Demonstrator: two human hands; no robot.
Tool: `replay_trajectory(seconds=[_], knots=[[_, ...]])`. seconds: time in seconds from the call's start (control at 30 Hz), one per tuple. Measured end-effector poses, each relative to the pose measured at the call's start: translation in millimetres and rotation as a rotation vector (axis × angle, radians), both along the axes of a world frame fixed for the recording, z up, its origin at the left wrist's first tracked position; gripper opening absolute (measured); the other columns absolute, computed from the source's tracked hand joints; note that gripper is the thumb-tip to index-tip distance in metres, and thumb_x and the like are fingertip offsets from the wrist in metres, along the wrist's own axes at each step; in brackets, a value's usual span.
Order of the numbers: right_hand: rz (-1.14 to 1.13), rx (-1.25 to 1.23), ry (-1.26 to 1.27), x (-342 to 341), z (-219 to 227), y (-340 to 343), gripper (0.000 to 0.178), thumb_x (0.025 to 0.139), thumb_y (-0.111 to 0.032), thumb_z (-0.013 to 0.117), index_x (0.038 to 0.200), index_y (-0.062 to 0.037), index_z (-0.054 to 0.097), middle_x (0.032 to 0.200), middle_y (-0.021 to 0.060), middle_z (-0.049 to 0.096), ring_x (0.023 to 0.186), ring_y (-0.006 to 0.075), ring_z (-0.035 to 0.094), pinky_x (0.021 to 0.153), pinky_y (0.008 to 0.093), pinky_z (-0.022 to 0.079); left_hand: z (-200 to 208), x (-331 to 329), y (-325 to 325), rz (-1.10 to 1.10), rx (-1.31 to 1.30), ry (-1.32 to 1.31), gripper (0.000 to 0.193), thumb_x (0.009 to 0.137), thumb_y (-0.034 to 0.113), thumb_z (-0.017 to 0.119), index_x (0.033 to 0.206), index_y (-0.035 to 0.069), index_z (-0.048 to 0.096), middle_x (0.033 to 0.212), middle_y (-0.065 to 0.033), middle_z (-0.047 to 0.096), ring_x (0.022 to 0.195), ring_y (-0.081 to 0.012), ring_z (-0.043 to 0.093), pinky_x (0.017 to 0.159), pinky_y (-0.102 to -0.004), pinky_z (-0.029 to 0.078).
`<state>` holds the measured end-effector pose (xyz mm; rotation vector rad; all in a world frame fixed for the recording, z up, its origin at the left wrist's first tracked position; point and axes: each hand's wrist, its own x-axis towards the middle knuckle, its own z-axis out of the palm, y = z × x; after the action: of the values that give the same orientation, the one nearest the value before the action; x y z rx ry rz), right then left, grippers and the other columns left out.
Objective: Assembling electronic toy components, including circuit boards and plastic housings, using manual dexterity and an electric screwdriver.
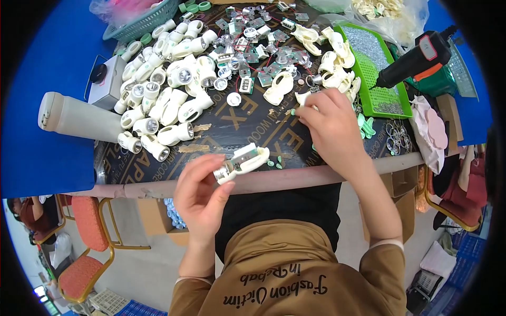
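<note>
My left hand (203,192) holds an opened flashlight (242,162) above the table's near edge. Its cream half-shell carries a green circuit board and a silver lamp head, which sits between my thumb and fingers. Farther right, my right hand (329,124) is low over the table with its fingers drawn together. A cream shell piece (302,98) shows beside those fingertips, and whatever they grip is hidden. Small green buttons (271,164) lie on the table between my hands. Beyond the right hand are loose cream half-shells (279,88) and wired circuit boards with lamp reflectors (246,84).
Assembled flashlights (171,131) are heaped at left, near a white bottle (79,116) and a boxy device (107,81). At right stand a green tray (403,100) of small metal parts, a black electric screwdriver (416,59) and metal rings (398,137). A blue basket (142,26) sits far left.
</note>
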<state>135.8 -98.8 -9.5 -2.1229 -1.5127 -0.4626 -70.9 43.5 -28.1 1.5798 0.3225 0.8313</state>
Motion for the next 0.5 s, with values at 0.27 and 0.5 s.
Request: replay_trajectory(seconds=[0.27,0.5], knots=[[0.01,-0.302,-0.119,9,-3,19,0.013,0.064,-0.001,0.061,0.076,-0.0063,0.065,0.077,0.0033,0.055,0.08,0.0204,0.05,0.071,0.0324,0.039,2,8,-1,-0.01,0.019,-0.063,0.034,0.073,-0.005,0.067,0.106,-0.003,0.058,0.109,-0.0126,0.054,0.093,-0.0151,0.053,0.075,-0.0233,0.044],[0.103,-0.26,0.011,16,0,20,0.011,0.068,0.0,0.061,0.074,-0.0033,0.052,0.078,0.0085,0.051,0.079,0.0271,0.048,0.071,0.0364,0.04,7,11,-5,-0.03,0.031,-0.103,0.034,0.073,-0.007,0.066,0.106,-0.004,0.058,0.11,-0.0135,0.053,0.097,-0.0175,0.054,0.078,-0.0274,0.047]])
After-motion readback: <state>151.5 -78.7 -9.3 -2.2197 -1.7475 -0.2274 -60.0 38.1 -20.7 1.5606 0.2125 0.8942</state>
